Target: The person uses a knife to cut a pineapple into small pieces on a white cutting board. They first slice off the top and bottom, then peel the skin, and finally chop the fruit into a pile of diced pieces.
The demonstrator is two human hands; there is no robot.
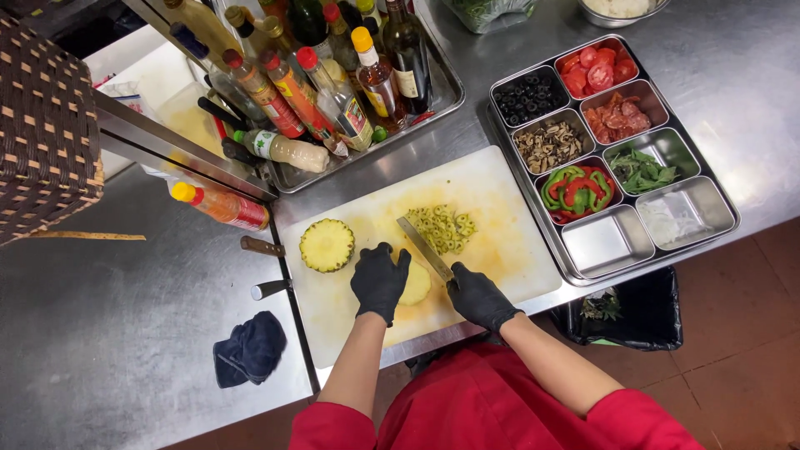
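Steel counter [108, 333] w/ dark blue cloth [248, 348] lying on it. Tray of sauce and oil bottles [333, 75] at top, one orange-capped bottle [221, 205] lying apart. Divided steel tray [717, 196] at right: sliced tomatoes [593, 71], black olives [528, 96], mushrooms [548, 143], pepper strips [577, 192], green leaves [642, 171]. Wicker basket [42, 125] far left; black bin [650, 312] below the counter.

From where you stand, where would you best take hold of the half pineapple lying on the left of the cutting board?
Probably by its rough green rind. The half pineapple rests with its yellow cut face up, so close a grip around the sides from above. Its left and near sides look clear; the left hand works just to its right, pressing a peeled pineapple piece while the right hand holds the knife.
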